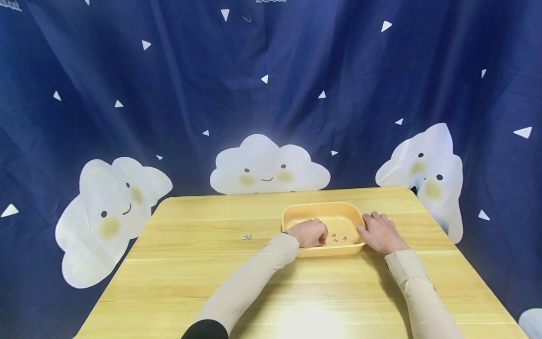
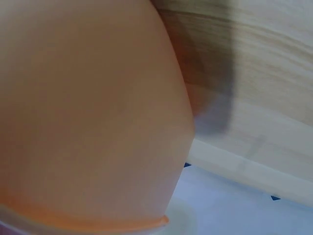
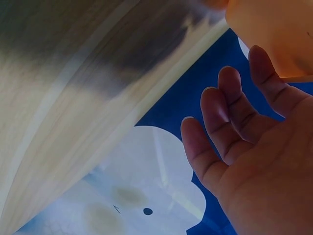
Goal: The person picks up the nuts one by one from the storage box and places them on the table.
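Observation:
A yellow-orange plastic basin (image 1: pixel 317 207) stands on the table. My left hand (image 1: pixel 310 232) reaches over its near left side, fingers bent down towards the floor of the basin; the fingertips are hidden, so whether they pinch anything does not show. Several small shiny silver pieces (image 1: pixel 336 240) lie in the basin just right of that hand. At the basin's right rim rests my right hand (image 1: pixel 380 232), with loosely bent fingers (image 3: pixel 215 117) beside the outer wall. The left wrist view is filled mostly by the basin's wall (image 2: pixel 98 112), without the hand.
Two more small silver pieces (image 1: pixel 247 237) lie close together on the wooden table (image 1: pixel 190 273), left of the basin. Behind the table's far edge hangs a dark blue curtain (image 1: pixel 292 108) printed with white clouds and triangles.

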The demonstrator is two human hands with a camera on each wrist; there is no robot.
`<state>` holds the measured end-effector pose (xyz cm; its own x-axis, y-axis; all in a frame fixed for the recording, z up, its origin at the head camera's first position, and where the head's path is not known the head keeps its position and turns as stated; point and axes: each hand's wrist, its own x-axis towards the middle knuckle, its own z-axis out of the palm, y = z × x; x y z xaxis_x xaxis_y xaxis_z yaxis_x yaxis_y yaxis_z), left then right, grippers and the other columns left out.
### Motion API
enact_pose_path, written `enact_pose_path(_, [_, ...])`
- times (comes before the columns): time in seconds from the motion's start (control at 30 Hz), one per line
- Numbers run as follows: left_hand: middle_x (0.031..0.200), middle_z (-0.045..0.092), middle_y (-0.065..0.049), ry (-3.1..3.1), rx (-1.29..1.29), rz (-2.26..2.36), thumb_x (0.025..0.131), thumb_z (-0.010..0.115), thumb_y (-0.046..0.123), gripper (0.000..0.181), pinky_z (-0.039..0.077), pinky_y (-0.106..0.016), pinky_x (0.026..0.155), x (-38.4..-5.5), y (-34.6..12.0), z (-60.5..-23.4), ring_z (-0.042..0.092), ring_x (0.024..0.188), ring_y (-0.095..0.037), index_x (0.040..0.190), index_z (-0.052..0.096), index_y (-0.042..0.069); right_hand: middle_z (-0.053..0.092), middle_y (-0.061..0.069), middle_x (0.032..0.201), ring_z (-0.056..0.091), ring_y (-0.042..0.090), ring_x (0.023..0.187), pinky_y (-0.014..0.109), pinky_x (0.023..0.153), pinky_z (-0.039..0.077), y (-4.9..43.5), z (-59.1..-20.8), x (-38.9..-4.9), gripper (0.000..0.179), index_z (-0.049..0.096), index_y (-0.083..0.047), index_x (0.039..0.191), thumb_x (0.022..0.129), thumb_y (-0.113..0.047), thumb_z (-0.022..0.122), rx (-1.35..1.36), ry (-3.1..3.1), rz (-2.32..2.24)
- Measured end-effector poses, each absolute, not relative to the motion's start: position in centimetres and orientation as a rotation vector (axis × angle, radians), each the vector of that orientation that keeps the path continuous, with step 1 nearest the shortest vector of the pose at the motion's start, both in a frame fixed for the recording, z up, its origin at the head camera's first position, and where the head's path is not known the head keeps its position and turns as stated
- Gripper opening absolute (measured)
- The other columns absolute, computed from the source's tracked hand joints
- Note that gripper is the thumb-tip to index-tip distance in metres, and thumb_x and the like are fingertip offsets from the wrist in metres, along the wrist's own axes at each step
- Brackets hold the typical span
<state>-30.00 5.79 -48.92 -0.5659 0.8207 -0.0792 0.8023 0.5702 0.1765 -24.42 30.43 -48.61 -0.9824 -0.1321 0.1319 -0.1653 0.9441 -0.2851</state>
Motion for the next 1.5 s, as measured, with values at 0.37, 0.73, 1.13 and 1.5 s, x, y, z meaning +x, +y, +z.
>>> enact_pose_path(0.37, [0.06,0.037,0.008,2.583,1.493,0.168,0.094,0.072,0.01,0.051,0.029,-0.015,0.053,-29.85,5.9,-48.2,0.033,0.057,-0.004,0.056,0.039,0.02,0.061,0.019,0.102,0.052,0.041,0.094,0.056,0.074,0.043,30.44,-48.61,-24.36,0.021,0.06,-0.006,0.098,0.098,-0.025,0.052,0.228,-2.997,0.465])
enact_pose_path(0.73, [0.056,0.032,0.008,2.624,1.44,0.147,0.093,0.074,0.009,0.056,0.027,-0.015,0.051,-29.42,6.06,-47.99,0.03,0.053,-0.004,0.053,0.036,0.021,0.061,0.019,0.102,0.052,0.04,0.092,0.055,0.074,0.044,30.43,-48.57,-24.23,0.021,0.06,-0.006,0.097,0.098,-0.025,0.051,0.233,-2.996,0.469])
enact_pose_path(1.13, [0.057,0.018,0.008,2.67,1.423,0.14,0.091,0.075,0.009,0.06,0.021,-0.016,0.049,-29.24,5.93,-47.98,0.022,0.052,-0.004,0.053,0.03,0.021,0.062,0.02,0.102,0.052,0.039,0.092,0.055,0.073,0.043,30.36,-48.58,-24.22,0.02,0.06,-0.006,0.095,0.098,-0.024,0.052,0.235,-2.987,0.463])
enact_pose_path(1.5, [0.056,0.017,0.007,2.671,1.378,0.103,0.092,0.073,0.007,0.06,0.018,-0.016,0.047,-29.28,5.68,-47.99,0.019,0.051,-0.004,0.053,0.029,0.021,0.061,0.018,0.1,0.052,0.039,0.09,0.055,0.073,0.043,30.46,-48.7,-24.24,0.021,0.06,-0.006,0.097,0.098,-0.025,0.051,0.237,-2.987,0.465])
